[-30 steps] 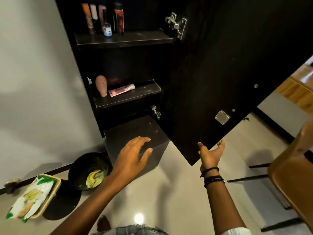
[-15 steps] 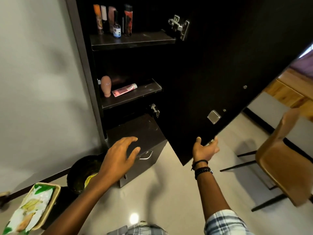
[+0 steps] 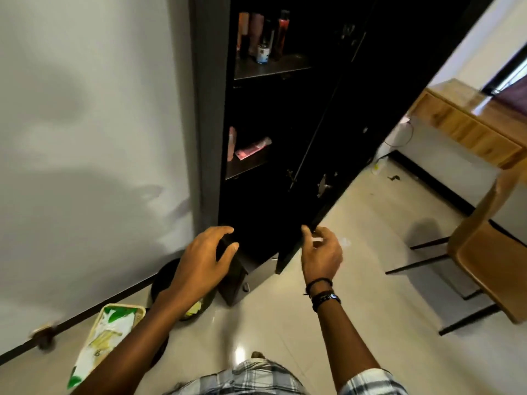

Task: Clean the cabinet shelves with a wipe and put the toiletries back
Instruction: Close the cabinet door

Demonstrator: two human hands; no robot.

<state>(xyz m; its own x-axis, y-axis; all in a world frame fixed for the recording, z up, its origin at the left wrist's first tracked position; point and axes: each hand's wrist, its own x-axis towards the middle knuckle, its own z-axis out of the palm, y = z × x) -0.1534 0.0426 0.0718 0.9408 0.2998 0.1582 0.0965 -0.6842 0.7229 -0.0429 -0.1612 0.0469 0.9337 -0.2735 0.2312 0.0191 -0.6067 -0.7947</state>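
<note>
The dark cabinet (image 3: 209, 109) stands partly open, its door (image 3: 365, 104) swung most of the way in. Several bottles (image 3: 262, 38) stand on the upper shelf (image 3: 271, 68). A pink tube (image 3: 252, 146) and a peach bottle (image 3: 231, 143) sit on the middle shelf (image 3: 245, 166). My right hand (image 3: 320, 252) pinches the door's bottom edge. My left hand (image 3: 202, 263) rests with fingers spread on the top corner of the low drawer unit (image 3: 256, 269). A green-and-white wipes pack (image 3: 105, 337) lies in a tray on the floor at lower left.
A black bin (image 3: 168, 277) with yellow scraps stands against the white wall, partly behind my left arm. A wooden chair (image 3: 490, 252) is at the right, and a wooden desk (image 3: 467, 124) stands beyond it. Glossy floor tiles lie between.
The door has swung toward shut, narrowing the opening, and my right hand moved left with it. My left hand stays on the drawer unit. The view has shifted right.
</note>
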